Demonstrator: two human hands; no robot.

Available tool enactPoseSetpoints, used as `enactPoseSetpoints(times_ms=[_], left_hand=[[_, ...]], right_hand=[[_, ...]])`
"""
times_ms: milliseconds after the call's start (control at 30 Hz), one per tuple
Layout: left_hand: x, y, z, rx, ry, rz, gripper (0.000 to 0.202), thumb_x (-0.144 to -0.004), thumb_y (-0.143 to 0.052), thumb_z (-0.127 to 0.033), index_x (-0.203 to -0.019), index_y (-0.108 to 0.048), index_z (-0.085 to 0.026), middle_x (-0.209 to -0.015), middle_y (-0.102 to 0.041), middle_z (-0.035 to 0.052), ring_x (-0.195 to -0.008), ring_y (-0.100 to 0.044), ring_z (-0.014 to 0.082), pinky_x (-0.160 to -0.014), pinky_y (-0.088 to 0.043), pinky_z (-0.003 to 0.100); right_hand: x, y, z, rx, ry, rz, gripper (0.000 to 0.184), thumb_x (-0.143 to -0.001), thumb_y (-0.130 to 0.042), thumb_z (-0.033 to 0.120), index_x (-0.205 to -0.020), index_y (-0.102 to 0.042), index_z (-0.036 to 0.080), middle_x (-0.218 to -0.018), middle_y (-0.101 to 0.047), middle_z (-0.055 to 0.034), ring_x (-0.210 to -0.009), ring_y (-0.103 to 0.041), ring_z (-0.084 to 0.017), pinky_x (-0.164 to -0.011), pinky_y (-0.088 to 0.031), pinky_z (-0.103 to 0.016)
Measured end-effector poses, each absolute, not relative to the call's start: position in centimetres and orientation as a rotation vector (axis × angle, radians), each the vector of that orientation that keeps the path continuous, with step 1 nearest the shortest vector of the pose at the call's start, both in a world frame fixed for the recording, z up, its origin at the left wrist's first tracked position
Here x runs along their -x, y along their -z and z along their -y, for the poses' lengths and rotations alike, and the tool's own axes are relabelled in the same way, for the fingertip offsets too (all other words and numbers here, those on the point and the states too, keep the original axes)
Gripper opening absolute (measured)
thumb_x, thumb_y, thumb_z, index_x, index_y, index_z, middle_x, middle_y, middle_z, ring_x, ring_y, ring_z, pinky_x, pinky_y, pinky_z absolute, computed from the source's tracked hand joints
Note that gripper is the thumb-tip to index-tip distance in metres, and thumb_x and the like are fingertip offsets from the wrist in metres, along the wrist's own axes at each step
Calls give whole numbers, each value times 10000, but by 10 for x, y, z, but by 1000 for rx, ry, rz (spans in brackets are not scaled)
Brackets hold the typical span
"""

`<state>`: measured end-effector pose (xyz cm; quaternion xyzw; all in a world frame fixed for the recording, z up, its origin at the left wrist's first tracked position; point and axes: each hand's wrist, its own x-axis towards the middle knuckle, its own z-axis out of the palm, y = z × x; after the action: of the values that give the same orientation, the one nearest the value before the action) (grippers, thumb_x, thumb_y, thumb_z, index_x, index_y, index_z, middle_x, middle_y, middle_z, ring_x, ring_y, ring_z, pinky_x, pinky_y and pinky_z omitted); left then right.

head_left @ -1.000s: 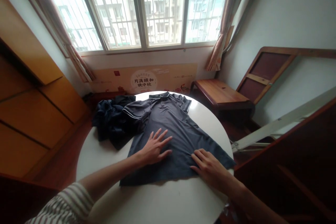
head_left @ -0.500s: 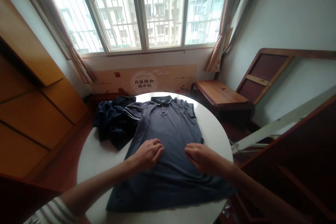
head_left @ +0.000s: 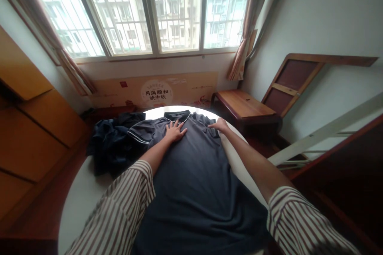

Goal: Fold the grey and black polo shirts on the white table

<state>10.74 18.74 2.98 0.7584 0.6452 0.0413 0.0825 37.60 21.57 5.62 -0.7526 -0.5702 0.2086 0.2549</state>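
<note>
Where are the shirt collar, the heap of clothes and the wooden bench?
shirt collar (head_left: 178, 114), head view: its back band.
heap of clothes (head_left: 110, 145), head view: its middle.
wooden bench (head_left: 243, 105), head view: seat top.

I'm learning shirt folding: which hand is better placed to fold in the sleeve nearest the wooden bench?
The right hand, probably: it rests on that sleeve, while the left hand lies flat below the collar.

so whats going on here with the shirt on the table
A person in striped sleeves leans over a round white table where a dark grey polo shirt lies flat, front up. The left hand rests open just below the collar; the right hand is at the shirt's shoulder near the table edge, grip unclear. A heap of dark clothes lies beside the shirt.
</note>
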Motion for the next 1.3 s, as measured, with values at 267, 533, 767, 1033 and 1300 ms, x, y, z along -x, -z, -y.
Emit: enactPoseSetpoints(times_ms=[267,533,767,1033,1300], left_hand=[[-106,-17,-199,-2321,-158,-1928,705,-940,-267,-681,-1550,-300,-329,-1656,-144,41,-1493,-118,407,-1154,-109,664],[-105,-15,-199,-2325,-185,-1926,706,-938,-274,-677,-1548,-311,-322,-1654,-151,43,-1492,-119,408,-1158,-111,658],[-105,-13,-199,-2341,-177,-1934,691,-941,-304,-640,-1553,-299,-319,-1654,-154,38,-1489,-141,403,-1163,-125,648],[-103,-10,-201,-2334,-201,-1937,696,-934,-292,-658,-1548,-309,-331,-1654,-153,21,-1494,-128,395,-1171,-128,631],[-104,-12,-201,-2329,-244,-1904,758,-914,-248,-729,-1561,-268,-333,-1653,-160,21,-1498,-128,378,-1182,-120,611]], right_hand=[[-414,-51,-240,1767,-729,1214,242,-649,-693,103,-877,-617,132,-713,-599,2,-659,-603,-144,-590,-519,-240],[-413,-79,-220,1539,-665,1289,505,-567,-823,141,-1036,-635,158,-899,-680,-25,-727,-624,-138,-669,-530,-242],[-374,-96,-206,1527,-742,1789,224,-919,-628,318,-935,-661,97,-749,-689,-70,-567,-626,-126,-549,-526,-243],[-337,-79,-220,1654,-508,1862,375,-949,-613,375,-1247,-588,149,-1244,-605,-76,-1054,-620,-251,-884,-542,-438],[-337,-89,-190,1614,-272,1995,381,-945,-622,357,-1256,-581,140,-1256,-597,-109,-1059,-622,-240,-887,-540,-435]])
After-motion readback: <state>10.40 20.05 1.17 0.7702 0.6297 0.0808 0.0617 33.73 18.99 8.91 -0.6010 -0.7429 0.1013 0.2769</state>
